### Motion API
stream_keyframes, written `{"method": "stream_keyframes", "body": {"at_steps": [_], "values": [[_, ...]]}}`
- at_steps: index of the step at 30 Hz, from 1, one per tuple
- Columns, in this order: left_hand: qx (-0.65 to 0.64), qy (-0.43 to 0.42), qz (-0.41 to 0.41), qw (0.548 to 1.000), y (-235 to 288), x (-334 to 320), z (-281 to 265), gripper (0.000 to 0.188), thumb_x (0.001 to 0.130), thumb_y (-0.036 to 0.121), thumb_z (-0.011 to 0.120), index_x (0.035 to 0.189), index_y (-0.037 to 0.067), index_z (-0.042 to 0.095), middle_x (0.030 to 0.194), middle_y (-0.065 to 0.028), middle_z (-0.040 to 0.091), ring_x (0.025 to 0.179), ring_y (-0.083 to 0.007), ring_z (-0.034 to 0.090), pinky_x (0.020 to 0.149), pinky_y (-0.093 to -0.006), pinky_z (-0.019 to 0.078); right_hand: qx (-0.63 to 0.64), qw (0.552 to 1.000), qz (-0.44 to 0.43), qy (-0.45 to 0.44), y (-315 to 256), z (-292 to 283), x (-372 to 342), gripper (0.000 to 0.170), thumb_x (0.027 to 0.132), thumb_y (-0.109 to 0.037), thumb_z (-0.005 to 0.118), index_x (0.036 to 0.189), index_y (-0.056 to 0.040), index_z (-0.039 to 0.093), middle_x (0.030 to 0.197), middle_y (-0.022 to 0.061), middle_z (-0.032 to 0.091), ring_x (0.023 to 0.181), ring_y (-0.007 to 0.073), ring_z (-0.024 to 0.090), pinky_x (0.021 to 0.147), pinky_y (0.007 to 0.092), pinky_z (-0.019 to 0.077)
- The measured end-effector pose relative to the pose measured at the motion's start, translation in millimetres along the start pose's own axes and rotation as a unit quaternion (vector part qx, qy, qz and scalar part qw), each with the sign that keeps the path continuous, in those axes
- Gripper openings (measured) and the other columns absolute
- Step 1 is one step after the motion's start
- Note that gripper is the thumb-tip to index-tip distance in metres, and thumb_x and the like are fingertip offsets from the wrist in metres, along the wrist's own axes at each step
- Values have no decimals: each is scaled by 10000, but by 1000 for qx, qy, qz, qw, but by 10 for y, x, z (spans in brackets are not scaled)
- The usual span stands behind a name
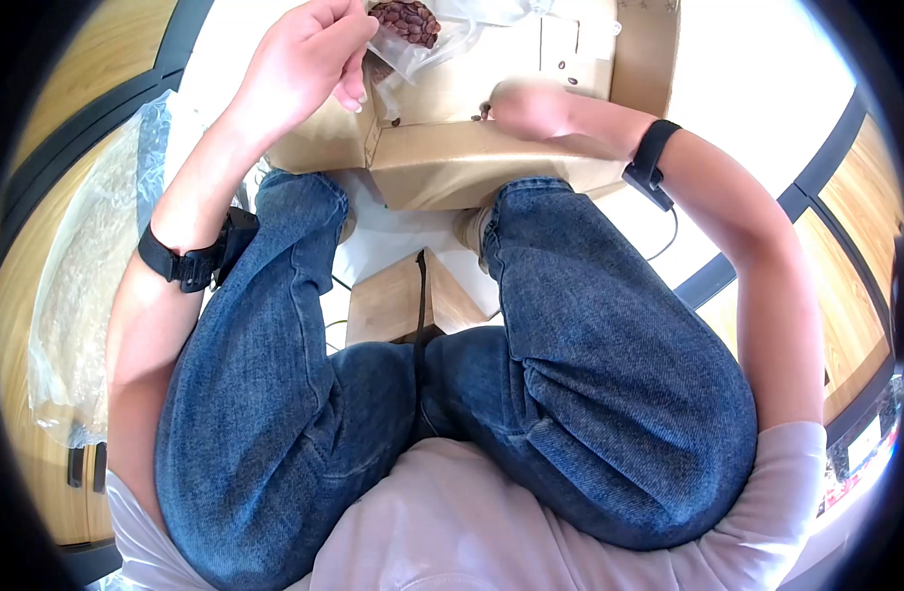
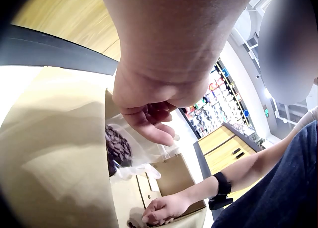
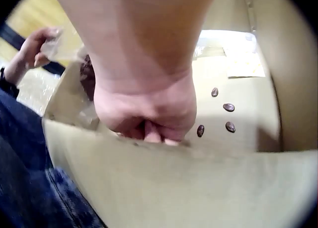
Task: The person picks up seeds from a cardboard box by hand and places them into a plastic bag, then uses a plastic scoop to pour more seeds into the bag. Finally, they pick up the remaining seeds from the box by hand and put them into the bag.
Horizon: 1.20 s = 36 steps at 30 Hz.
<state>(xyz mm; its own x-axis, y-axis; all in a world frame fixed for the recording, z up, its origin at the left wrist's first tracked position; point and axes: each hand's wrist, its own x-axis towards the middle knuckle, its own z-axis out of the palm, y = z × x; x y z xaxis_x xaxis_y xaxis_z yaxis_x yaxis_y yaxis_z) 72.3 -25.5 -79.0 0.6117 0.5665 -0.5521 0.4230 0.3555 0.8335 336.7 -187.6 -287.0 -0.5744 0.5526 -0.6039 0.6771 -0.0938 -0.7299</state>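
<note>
My left hand [image 1: 309,64] is raised over the left side of a cardboard box [image 1: 472,167], thumb and fingers pinching the edge of a clear plastic bag [image 3: 53,45]. Dark brown seeds [image 1: 408,24] fill part of that bag, beside this hand. Low inside the box, near its front wall, is my right hand [image 1: 533,110], blurred in the head view. Its fingers curl inward, with dark seeds at the fingertips; the left wrist view shows this hand [image 2: 166,210] from the side. In the right wrist view, single seeds [image 3: 228,107] lie to its right on the box floor.
A white paper label [image 3: 244,64] lies in the box. Beyond my left forearm is a large clear plastic wrap [image 1: 97,286]. Between my legs stands a smaller cardboard piece [image 1: 383,300]. The box's front flap [image 1: 442,182] rises near my knees.
</note>
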Motion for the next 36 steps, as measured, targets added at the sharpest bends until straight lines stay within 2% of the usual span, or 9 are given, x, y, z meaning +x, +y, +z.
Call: {"method": "stream_keyframes", "body": {"at_steps": [3, 9, 12, 16, 18, 21, 25, 28, 36], "values": [[-5, -2, 6, 1000, -8, -7, 8, 218, 980, 180, 494, 791, 73, 476, 611, 8, 501, 488, -92, 551, 477, -216, 438, 320, 933, 160, -29, -721, -522, -421, 415, 991, -389, 481, 793, -46, 607, 603, -24, 464, 517, 81, 424, 464, 249, 401], [-7, -1, 7, 1000, -9, -16, 7, 212, 978, 177, 494, 794, 73, 482, 613, 2, 515, 491, -92, 554, 471, -218, 430, 516, 853, 74, -20, -1692, -1296, -828, 406, 1003, -313, 503, 644, -142, 418, 550, -117, 289, 427, -18, 227, 344, 163, 165], [7, -3, -4, 1000, -1, -11, 13, 204, 979, 176, 492, 806, 68, 494, 613, 0, 516, 487, -97, 551, 472, -219, 427, 688, 633, -194, -297, -1693, -1612, -680, 235, 993, -186, 498, 1094, -5, 608, 958, 49, 602, 833, 137, 576, 693, 255, 500], [4, 4, -5, 1000, -8, -21, 21, 199, 981, 176, 487, 819, 62, 504, 619, -2, 514, 490, -104, 548, 478, -220, 428, 625, 773, -1, 103, -2295, -1459, -694, 193, 994, -148, 484, 1035, -3, 606, 908, 61, 584, 792, 147, 567, 679, 268, 501], [0, 5, -3, 1000, -13, -17, 7, 200, 982, 178, 486, 821, 61, 506, 621, -2, 515, 492, -106, 547, 482, -221, 429, 341, 919, -88, 178, -2313, -1450, -716, 188, 997, -131, 469, 969, 10, 591, 906, 78, 581, 806, 155, 576, 690, 267, 506], [3, 17, -4, 1000, 27, -39, -6, 208, 985, 181, 486, 816, 60, 499, 629, -3, 515, 499, -105, 549, 486, -222, 432, -47, 929, -279, 236, -2231, -1588, -871, 178, 990, -142, 488, 931, -8, 590, 960, 67, 579, 858, 143, 567, 729, 279, 500], [-41, 16, -12, 999, 85, -97, 27, 184, 974, 132, 491, 813, 45, 503, 604, -48, 552, 478, -140, 548, 470, -256, 450, 376, 912, -70, 148, -2282, -1426, -963, 305, 987, -177, 431, 792, -29, 612, 657, 40, 578, 538, 75, 549, 435, 157, 424], [-28, 23, -12, 999, 72, -118, 0, 193, 973, 138, 497, 804, 46, 506, 604, -48, 552, 481, -137, 548, 474, -252, 443, 201, 973, 82, -75, -1996, -1302, -715, 276, 881, -70, 391, 890, -32, 664, 837, 102, 662, 838, 220, 675, 712, 331, 565], [-2, -5, -6, 1000, -3, -51, -51, 225, 988, 180, 488, 798, 59, 483, 639, -10, 506, 503, -107, 550, 501, -235, 452, -286, 947, -132, -56, -1402, -340, 434, 491, 930, -180, 432, 1419, -224, 436, 1272, 112, 542, 1143, 309, 576, 962, 418, 480]]}}
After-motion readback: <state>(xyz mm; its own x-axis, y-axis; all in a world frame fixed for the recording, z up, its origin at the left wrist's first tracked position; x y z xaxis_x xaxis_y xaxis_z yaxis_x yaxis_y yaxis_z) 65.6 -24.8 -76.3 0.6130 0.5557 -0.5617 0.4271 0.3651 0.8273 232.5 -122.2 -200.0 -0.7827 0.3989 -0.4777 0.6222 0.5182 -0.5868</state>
